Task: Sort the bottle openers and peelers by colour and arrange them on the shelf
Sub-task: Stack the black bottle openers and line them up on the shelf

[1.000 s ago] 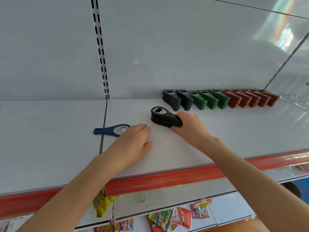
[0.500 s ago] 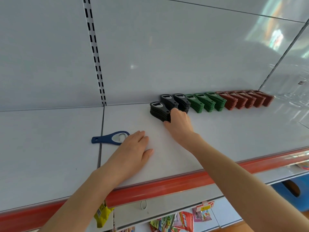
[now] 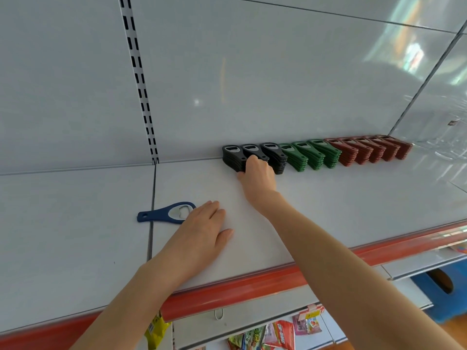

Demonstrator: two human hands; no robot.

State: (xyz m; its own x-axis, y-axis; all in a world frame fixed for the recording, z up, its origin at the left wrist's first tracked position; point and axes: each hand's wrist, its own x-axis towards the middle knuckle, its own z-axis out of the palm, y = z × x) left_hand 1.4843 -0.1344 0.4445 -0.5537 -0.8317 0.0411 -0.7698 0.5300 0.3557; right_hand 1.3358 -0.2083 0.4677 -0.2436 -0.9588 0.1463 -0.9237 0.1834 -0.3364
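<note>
Now at the shelf (image 3: 328, 210)'s back edge, no longer mid-shelf: black stack (image 3: 233, 157) of moulded plastic openers. Near the red front lip (image 3: 252, 281), left hand (image 3: 202, 231) flat, fingers straight, tips just beside blue metal-mouthed opener (image 3: 164, 213). Wide bare white room beyond. Farther back, right hand (image 3: 257, 173) curled round black stack's near end. Green stacks (image 3: 310, 155) and red stacks (image 3: 366, 151) ranged rightward along the same edge.

The left hand (image 3: 199, 232) and right hand (image 3: 258, 174) are bare, forearms too.
</note>
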